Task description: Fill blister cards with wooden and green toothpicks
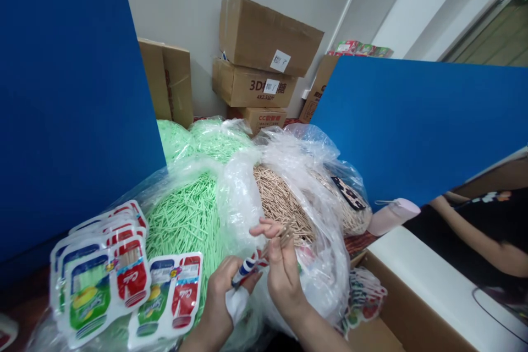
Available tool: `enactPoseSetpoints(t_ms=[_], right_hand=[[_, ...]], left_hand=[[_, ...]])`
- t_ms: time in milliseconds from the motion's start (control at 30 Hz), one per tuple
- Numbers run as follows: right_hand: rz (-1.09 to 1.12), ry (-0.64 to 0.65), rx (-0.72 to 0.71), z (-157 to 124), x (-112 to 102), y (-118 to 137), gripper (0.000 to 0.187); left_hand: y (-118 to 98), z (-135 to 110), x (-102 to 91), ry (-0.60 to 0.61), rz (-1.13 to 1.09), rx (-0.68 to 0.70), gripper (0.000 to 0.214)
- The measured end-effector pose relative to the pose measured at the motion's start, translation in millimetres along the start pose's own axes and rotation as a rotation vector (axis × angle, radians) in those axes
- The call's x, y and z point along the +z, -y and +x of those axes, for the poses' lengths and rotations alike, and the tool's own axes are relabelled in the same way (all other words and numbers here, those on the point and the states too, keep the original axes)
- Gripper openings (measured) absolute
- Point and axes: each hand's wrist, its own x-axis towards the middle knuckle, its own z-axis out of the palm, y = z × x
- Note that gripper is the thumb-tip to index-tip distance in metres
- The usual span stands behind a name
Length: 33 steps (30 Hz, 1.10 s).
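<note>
My left hand (218, 294) is closed round a small printed pouch (246, 268), red, white and blue, held up at the bottom centre. My right hand (280, 264) pinches a small bundle of tan wooden sticks (284, 235) just above the pouch's mouth. Behind both hands lies an opened clear plastic bag with a heap of tan sticks (280, 201). To its left another clear bag holds a mound of green sticks (187, 220). A fanned stack of empty printed pouches (103, 272) lies at the lower left, with one more pouch (171, 294) beside it.
Blue partition boards stand at the left (70, 93) and right (416, 121). Cardboard boxes (264, 55) are stacked against the back wall. Another person's arm (470, 231) rests beyond the right partition, near a pink bottle (391, 214). An open carton (396, 313) sits at the lower right.
</note>
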Motion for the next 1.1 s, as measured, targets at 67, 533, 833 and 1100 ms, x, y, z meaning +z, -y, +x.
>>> enactPoseSetpoints(t_ms=[67, 533, 833, 1100], right_hand=[[-0.06, 0.046, 0.066, -4.8, -3.6, -3.3, 0.019], [-0.32, 0.367, -0.191, 13.3, -30.3, 3.8, 0.044], [-0.438, 0.515, -0.184, 26.3, -17.3, 6.1, 0.018], [-0.521, 0.639, -0.323, 33.8, 8.3, 2.5, 0.04]], left_hand=[[-1.6, 0.9, -1.7, -0.018, 0.011, 0.015, 0.013], [5.8, 6.6, -10.2, 0.046, -0.316, -0.22, 0.021], [12.4, 4.8, -28.1, -0.049, -0.509, -0.259, 0.021], [12.4, -6.0, -60.1, -0.024, -0.2, -0.188, 0.019]])
